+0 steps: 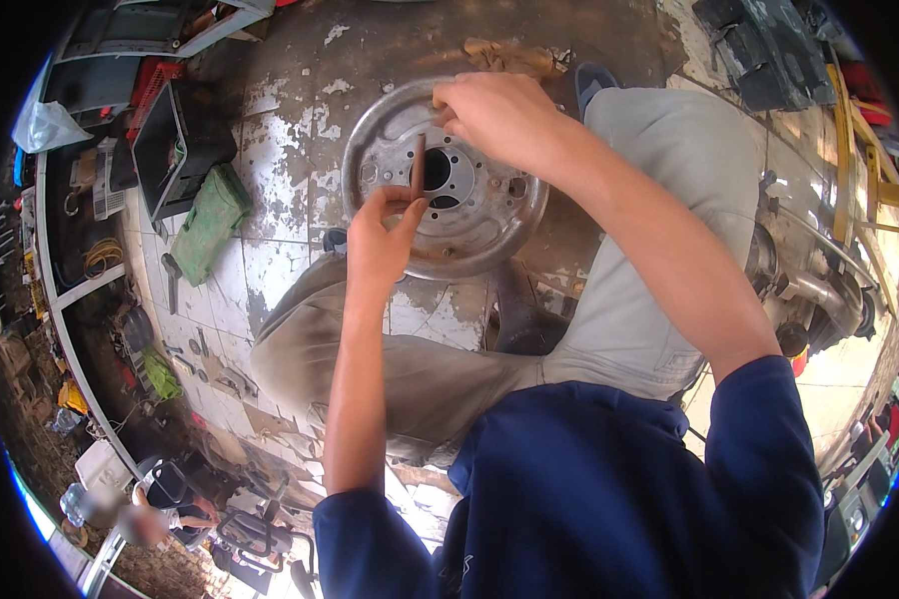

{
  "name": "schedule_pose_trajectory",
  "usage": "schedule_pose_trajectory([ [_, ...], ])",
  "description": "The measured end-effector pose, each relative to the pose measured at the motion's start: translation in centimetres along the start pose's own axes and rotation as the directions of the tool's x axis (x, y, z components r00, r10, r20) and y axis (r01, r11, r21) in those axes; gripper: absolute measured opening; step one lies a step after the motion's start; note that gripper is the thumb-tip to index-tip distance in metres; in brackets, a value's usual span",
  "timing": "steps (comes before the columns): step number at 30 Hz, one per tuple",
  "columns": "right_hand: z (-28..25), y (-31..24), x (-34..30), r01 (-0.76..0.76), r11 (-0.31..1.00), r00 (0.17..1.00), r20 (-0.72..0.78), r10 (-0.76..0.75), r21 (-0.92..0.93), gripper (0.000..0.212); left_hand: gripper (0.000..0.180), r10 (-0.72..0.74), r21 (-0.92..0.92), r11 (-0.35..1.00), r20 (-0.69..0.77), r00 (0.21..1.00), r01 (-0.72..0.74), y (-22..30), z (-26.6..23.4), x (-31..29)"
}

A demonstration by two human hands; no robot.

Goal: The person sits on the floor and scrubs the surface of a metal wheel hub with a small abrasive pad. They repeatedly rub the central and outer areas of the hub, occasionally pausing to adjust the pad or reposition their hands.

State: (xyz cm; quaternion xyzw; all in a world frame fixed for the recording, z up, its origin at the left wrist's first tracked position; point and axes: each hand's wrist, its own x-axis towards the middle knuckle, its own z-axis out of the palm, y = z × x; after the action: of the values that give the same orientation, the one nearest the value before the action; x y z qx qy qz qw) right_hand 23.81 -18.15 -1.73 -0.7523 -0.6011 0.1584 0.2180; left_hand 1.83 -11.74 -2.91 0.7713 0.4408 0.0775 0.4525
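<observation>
A round, worn grey metal wheel [489, 240] with a dark centre hole and a ring of small holes lies on the floor in front of me, between my legs. Over its left part, my left hand [378, 232] pinches a short brown metal rod [418, 165], which points upward near the centre hole. My right hand [494, 112] is above the wheel's far right part, fingers curled together near its rim. Whatever those fingers may hold is too hidden to make out.
Black crate [170, 150] and green cloth-like bundle [210, 222] are on the tiled floor at left. Several hand tools [205, 359] lie nearer. A dark metal unit [764, 50] stands far right; metal pipework [819, 290] is beside my right leg. People [170, 504] are at lower left.
</observation>
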Motion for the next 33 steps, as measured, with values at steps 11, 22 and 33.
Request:
schedule_pose_trajectory([
  [11,0.9,0.5,-0.6,-0.065,0.996,0.982,0.172,0.075,-0.062,0.023,0.024,-0.048,0.043,0.997,-0.211,0.976,0.059,-1.7,-2.9,2.3],
  [22,2.3,1.1,-0.7,-0.089,0.990,0.957,0.267,0.115,-0.107,0.025,0.023,-0.042,-0.017,0.999,-0.253,0.966,0.039,-3.5,-3.9,2.1],
  [33,2.9,1.0,-1.4,-0.060,0.994,0.947,0.309,0.084,-0.087,0.027,0.029,-0.102,0.005,0.994,-0.226,0.969,0.106,-5.9,-2.5,1.9],
])
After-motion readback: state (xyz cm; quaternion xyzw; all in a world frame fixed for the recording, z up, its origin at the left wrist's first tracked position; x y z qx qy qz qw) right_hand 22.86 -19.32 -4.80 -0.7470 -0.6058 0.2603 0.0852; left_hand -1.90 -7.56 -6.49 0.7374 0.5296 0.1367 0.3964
